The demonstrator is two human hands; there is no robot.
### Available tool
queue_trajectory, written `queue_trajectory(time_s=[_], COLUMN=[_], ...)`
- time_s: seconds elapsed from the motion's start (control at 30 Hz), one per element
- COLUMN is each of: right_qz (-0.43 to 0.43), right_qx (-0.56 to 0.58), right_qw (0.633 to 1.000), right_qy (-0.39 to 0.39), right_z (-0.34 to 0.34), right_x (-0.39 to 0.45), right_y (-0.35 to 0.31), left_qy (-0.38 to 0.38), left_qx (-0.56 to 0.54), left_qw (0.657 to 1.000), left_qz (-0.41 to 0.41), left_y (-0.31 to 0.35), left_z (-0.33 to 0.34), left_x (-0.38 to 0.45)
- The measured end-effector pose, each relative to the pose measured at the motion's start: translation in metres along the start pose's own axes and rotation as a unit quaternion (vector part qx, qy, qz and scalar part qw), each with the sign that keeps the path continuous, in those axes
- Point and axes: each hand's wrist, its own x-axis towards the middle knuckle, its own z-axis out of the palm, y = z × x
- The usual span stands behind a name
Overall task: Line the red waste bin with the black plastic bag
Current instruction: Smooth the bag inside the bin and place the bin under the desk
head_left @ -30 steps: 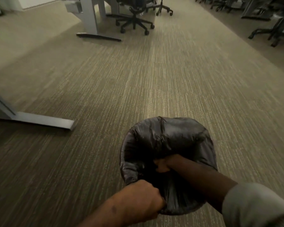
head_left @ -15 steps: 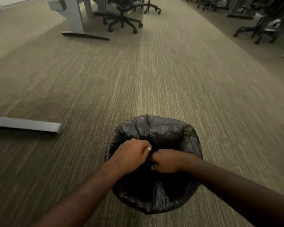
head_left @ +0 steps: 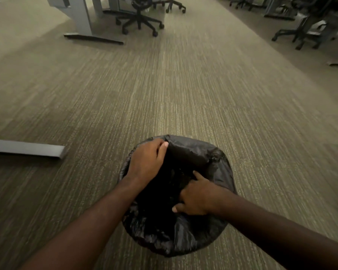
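The black plastic bag is draped over a round bin on the carpet, low in the middle of the head view. It covers the bin completely, so no red shows. My left hand lies on the bag at the far left rim, fingers curled over the plastic. Inside the opening at the near right, my right hand presses on the bag with its fingers spread. The bag's inside is dark and I cannot make out its bottom.
A grey metal desk foot lies on the carpet to the left. Further back stand a desk leg and a black office chair. More chair bases are at the far right. Open carpet lies between them.
My hands were together at the middle of the opening. The left has moved out to the far left rim, and the right has shifted down to the near right side inside the bag.
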Motion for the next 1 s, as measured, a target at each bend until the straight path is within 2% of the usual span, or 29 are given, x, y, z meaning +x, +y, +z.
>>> queue_trajectory(time_s=[0.07, 0.13, 0.2, 0.27, 0.3, 0.33, 0.43, 0.47, 0.53, 0.67, 0.77, 0.87, 1.0], right_qz=[0.022, 0.020, -0.001, 0.013, 0.042, 0.080, 0.171, 0.179, 0.182, 0.220, 0.229, 0.211, 0.205], right_qx=[-0.009, 0.035, 0.097, 0.146, 0.157, 0.166, 0.288, 0.341, 0.415, 0.492, 0.544, 0.600, 0.650], right_qw=[0.999, 0.999, 0.980, 0.915, 0.884, 0.871, 0.871, 0.860, 0.820, 0.762, 0.730, 0.704, 0.679], right_qy=[-0.029, 0.011, 0.172, 0.376, 0.439, 0.455, 0.360, 0.336, 0.349, 0.361, 0.343, 0.316, 0.273], right_z=[0.006, 0.000, -0.006, -0.010, -0.010, -0.010, -0.009, -0.008, -0.006, 0.001, 0.018, 0.032, 0.033], right_x=[-0.014, -0.029, -0.041, -0.049, -0.052, -0.052, -0.043, -0.038, -0.033, -0.041, -0.058, -0.071, -0.080], right_y=[0.004, 0.010, 0.022, 0.037, 0.044, 0.050, 0.062, 0.065, 0.073, 0.094, 0.100, 0.097, 0.087], left_qy=[-0.017, -0.040, -0.027, 0.013, 0.033, 0.050, 0.040, 0.021, 0.008, 0.033, -0.016, -0.079, -0.104], left_qx=[-0.043, -0.086, -0.114, -0.110, -0.102, -0.087, -0.049, -0.063, -0.119, -0.244, -0.286, -0.290, -0.291], left_qw=[0.998, 0.993, 0.991, 0.994, 0.994, 0.995, 0.998, 0.997, 0.985, 0.917, 0.868, 0.853, 0.853], left_qz=[-0.036, -0.068, -0.062, -0.017, 0.005, 0.020, 0.000, -0.037, -0.123, -0.313, -0.405, -0.426, -0.420], left_y=[0.002, 0.002, 0.002, 0.001, 0.000, -0.002, -0.015, -0.022, -0.039, -0.064, -0.061, -0.048, -0.037], left_z=[-0.002, -0.006, -0.015, -0.029, -0.037, -0.045, -0.062, -0.065, -0.072, -0.094, -0.106, -0.110, -0.103], left_x=[0.005, 0.010, 0.011, 0.010, 0.009, 0.007, -0.005, -0.011, -0.025, -0.049, -0.071, -0.091, -0.095])
